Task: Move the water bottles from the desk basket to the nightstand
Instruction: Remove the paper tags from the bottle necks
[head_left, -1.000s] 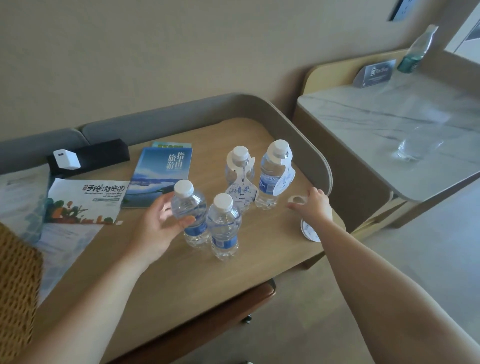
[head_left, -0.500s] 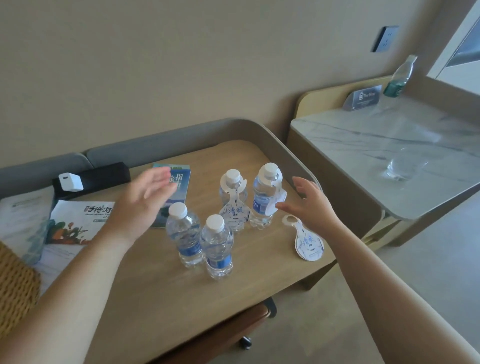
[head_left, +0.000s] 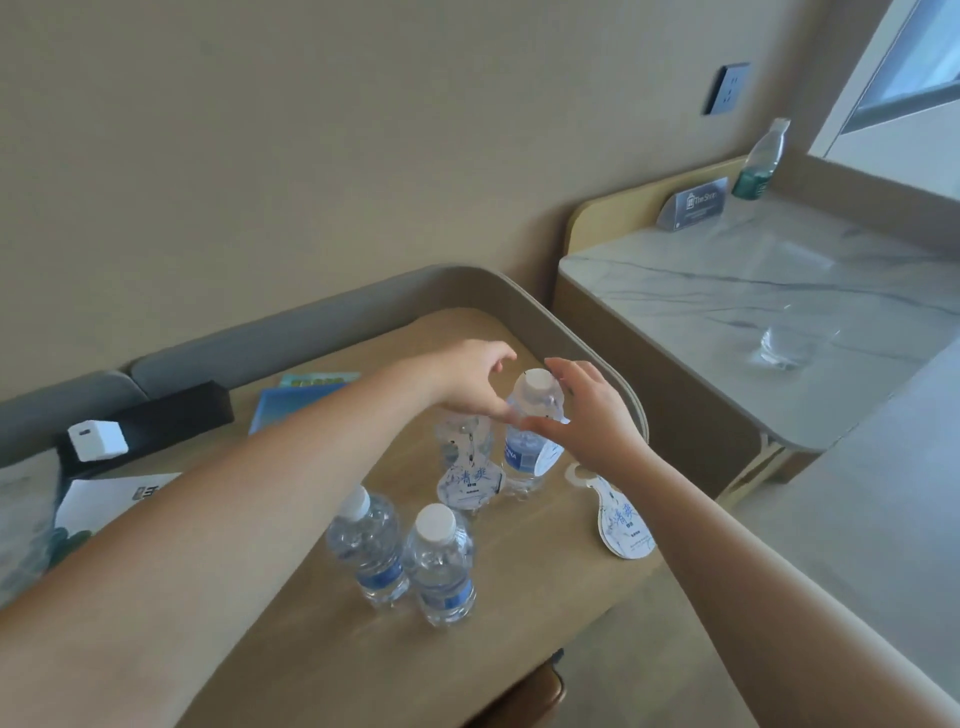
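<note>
Water bottles stand upright in two pairs on the wooden worktop (head_left: 311, 670): two near bottles (head_left: 441, 571) side by side toward the front, and two far bottles (head_left: 532, 441) just behind them, the left of that pair wearing a paper neck tag (head_left: 470, 486). A loose tag (head_left: 623, 522) lies flat near the right edge. The left hand (head_left: 467, 379) reaches over the tagged bottle, its fingers (head_left: 501, 413) curled and touching the shoulder of the right far bottle. The right hand (head_left: 592, 415) meets it from the other side, thumb and forefinger closed against the same bottle below its white cap.

A raised, rounded rim (head_left: 519, 301) wraps the worktop's back and right side. Brochures (head_left: 291, 405), a black box (head_left: 156, 421) and a white charger (head_left: 97, 440) lie at the back left. To the right stands a marble-topped nightstand (head_left: 727, 291) carrying a green-labelled bottle (head_left: 761, 161), a small sign (head_left: 696, 205) and a clear glass (head_left: 789, 343). The wall is plain beige, with a dark socket (head_left: 727, 88).
</note>
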